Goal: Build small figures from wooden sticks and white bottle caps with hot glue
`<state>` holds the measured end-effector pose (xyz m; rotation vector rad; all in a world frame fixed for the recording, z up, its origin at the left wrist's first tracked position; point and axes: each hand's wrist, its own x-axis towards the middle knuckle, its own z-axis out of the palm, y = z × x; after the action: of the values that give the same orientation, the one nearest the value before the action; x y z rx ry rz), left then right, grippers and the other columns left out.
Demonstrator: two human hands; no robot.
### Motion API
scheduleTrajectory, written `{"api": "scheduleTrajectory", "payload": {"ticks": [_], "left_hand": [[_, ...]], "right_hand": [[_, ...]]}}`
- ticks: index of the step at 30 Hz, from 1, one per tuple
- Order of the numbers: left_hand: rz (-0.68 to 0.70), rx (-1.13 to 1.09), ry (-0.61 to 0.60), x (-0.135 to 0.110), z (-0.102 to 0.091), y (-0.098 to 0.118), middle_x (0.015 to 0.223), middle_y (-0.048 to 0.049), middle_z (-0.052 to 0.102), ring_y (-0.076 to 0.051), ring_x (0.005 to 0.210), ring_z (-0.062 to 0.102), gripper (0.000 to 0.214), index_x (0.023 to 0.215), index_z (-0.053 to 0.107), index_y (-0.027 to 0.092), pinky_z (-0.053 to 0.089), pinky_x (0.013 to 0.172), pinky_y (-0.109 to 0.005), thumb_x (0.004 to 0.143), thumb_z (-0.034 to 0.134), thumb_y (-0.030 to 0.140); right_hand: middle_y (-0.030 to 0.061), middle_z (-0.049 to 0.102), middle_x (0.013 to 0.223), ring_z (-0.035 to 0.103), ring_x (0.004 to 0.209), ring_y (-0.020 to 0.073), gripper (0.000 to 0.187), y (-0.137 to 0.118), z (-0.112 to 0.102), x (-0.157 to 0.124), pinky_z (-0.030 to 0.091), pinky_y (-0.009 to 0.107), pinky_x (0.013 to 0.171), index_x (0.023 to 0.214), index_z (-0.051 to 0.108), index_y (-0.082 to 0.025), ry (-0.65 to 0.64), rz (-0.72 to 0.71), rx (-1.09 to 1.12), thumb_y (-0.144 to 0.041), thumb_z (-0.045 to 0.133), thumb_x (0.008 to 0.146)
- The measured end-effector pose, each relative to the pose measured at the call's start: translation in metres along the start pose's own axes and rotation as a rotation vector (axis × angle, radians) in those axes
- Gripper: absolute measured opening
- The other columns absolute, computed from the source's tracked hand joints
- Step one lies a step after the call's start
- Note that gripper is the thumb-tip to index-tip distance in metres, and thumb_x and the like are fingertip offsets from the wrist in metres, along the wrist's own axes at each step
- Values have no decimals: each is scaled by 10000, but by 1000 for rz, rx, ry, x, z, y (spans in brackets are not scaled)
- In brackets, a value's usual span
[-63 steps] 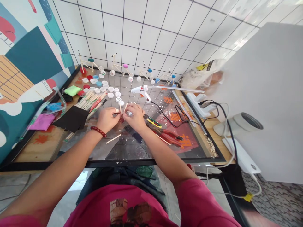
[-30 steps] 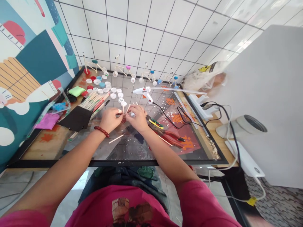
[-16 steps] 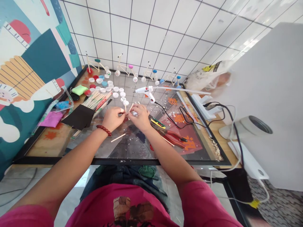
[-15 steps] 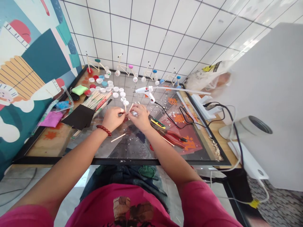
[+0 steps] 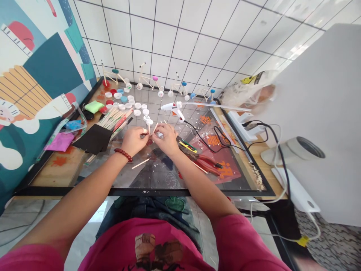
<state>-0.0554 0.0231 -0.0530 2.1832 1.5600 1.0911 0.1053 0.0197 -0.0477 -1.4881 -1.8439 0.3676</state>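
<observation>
Barely anything has moved: left hand [image 5: 134, 141] and right hand [image 5: 167, 140], together, pinch wooden sticks [image 5: 155, 128], whose long axes form a V opening away.

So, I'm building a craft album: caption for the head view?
Left hand and right hand hold slim wooden sticks together, a white glue gun just beyond.

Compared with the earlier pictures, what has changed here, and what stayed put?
Nothing on the table has visibly moved; only the camera view has swung, shifting the scene slightly rightward. Nothing was taken or let go: left hand and right hand still pinch at the pale sticks. The glue gun, red pliers and loose stick are as before.
</observation>
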Motion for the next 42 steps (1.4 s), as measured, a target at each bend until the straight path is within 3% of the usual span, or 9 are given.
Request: {"api": "scheduleTrajectory", "payload": {"ticks": [19, 26, 32, 39, 42], "left_hand": [[-32, -29, 8, -1, -1, 2, 800, -37, 754, -212, 806, 682, 121, 731, 720, 216, 521, 756, -301, 777, 632, 285], [-47, -51, 17, -2, -3, 2, 883, -29, 755, -211, 844, 686, 209, 890, 735, 212, 534, 810, -297, 717, 618, 220], [-75, -104, 105, 0, -8, 4, 937, -38, 740, -196, 841, 671, 319, 962, 710, 196, 541, 804, -298, 695, 550, 130], [-67, -129, 170, 1, -12, 11, 976, -47, 719, -186, 872, 660, 276, 1034, 694, 195, 530, 728, -265, 784, 589, 243], [-20, -163, 163, 1, -10, 10, 970, -54, 723, -179, 881, 666, 216, 976, 708, 184, 529, 818, -277, 822, 602, 292]], "right_hand": [[20, 707, 1196, 542, 1196, 266, 20, 3, 1, -4, 303, 449, 971, 822, 689, -251, 7, -41, -46, -254, 669, 825], [56, 681, 1251, 516, 1221, 289, 254, -1, -4, -6, 302, 454, 993, 1027, 687, -242, -38, -58, -63, -217, 580, 798], [53, 675, 1259, 512, 1227, 279, 354, 2, -6, -5, 299, 445, 1014, 1129, 669, -238, -26, -57, -3, -195, 521, 810], [48, 676, 1267, 510, 1232, 272, 306, 0, -8, -4, 298, 441, 1024, 1125, 670, -254, 2, -68, 0, -227, 500, 873], [50, 682, 1257, 521, 1228, 263, 245, 0, -7, -4, 295, 430, 1025, 1092, 683, -247, 11, -81, 9, -262, 521, 909]]}}
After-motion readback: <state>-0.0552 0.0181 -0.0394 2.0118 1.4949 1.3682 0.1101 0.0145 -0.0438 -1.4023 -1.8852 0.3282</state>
